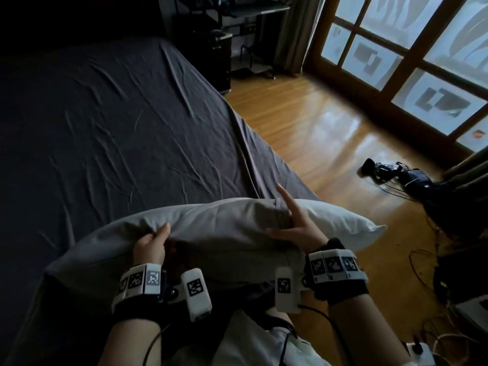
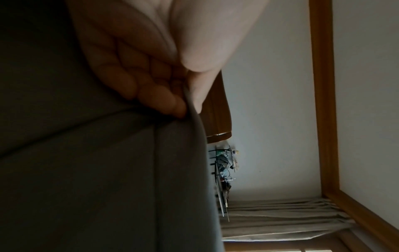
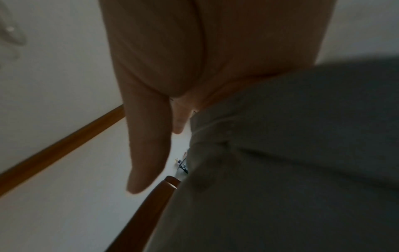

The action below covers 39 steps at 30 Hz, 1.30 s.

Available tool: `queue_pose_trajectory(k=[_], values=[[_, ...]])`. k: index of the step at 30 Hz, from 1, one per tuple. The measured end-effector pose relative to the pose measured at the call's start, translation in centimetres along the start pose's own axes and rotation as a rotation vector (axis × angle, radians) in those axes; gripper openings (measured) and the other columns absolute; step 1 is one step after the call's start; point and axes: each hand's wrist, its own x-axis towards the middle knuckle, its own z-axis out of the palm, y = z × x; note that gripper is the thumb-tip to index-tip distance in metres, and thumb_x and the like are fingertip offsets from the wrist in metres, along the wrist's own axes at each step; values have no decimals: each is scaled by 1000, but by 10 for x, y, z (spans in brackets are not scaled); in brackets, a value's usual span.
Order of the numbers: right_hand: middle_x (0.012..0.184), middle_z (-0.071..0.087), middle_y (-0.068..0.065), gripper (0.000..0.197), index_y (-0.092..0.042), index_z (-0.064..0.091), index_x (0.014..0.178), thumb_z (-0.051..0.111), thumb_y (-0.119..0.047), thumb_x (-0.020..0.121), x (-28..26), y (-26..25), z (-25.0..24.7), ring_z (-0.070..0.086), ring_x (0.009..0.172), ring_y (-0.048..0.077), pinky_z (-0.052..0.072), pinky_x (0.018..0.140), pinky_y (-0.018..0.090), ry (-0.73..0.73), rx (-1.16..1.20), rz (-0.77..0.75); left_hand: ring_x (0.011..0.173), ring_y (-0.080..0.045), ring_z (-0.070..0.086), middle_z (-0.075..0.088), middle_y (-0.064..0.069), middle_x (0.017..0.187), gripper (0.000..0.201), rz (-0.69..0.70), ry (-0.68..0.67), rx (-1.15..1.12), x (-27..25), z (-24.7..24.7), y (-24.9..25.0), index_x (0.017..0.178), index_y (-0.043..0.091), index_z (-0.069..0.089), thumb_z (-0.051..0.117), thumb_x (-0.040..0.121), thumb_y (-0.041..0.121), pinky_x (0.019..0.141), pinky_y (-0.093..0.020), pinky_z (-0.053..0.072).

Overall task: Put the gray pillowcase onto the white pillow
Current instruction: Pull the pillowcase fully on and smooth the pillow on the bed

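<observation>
Dark bedsheet (image 1: 105, 114) covers one wide bed that fills the left side of the head view, and a wooden floor (image 1: 303, 122) lies to the right of it. One white pillow (image 1: 338, 220) lies across the near edge of the bed, at about 6 o'clock in this view. One gray pillowcase (image 1: 211, 223) covers most of the pillow; only the right end of the pillow is still bare and sticks out toward 3 o'clock. The open hem of the pillowcase makes a bunched band around the pillow.

Two hands are on the pillow. The left hand (image 1: 151, 244) pinches a fold of the pillowcase between the thumb and the curled fingers (image 2: 151, 95), at about 7 o'clock. The right hand (image 1: 295, 223) is at the hem; its index finger points straight toward 11 o'clock and the thumb lies flat on the cloth. The other fingers are behind the cloth, so I cannot tell if they grip it.

At 3 o'clock on the floor lies one heap of dark cables (image 1: 406, 178). One big window with a wooden frame (image 1: 412, 56) stands at 1 o'clock.
</observation>
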Motion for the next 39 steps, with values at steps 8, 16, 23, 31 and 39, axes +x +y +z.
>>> queue_pose_trajectory(k=[8,16,23,31,39], values=[[102,61,-10,85,-31,16,137,60,11,78,-10,-5,11,50,91,-11,37,84,2,-248,-103,-29,57,-15,50,55,-6,63,39,15,-38,19,-11,-3,9,63,9,56,59,86,40,60,-27,40],[77,56,-3,55,-16,49,123,66,1,74,-11,-44,40,51,66,2,42,62,12,-157,260,-88,26,-1,43,50,4,34,44,94,-22,-122,-18,-14,23,56,8,48,60,85,38,53,-23,37],[108,48,-16,80,-34,44,120,79,7,61,-25,-25,55,46,99,0,36,86,2,-68,7,-6,24,-2,40,47,3,28,39,66,-104,-8,-20,-19,12,52,6,48,64,84,21,35,-13,37],[60,35,2,61,-25,42,126,55,15,81,-33,-5,59,33,49,0,32,54,9,-12,32,-17,23,-2,41,48,-6,42,36,44,-138,-16,-33,-17,8,54,5,46,61,86,14,30,-10,36],[65,50,-9,38,-8,54,101,34,21,87,-34,-8,75,43,47,-4,32,49,7,106,244,15,24,-4,44,49,0,29,39,31,-208,37,-42,-18,9,54,5,46,60,87,19,32,-11,38]])
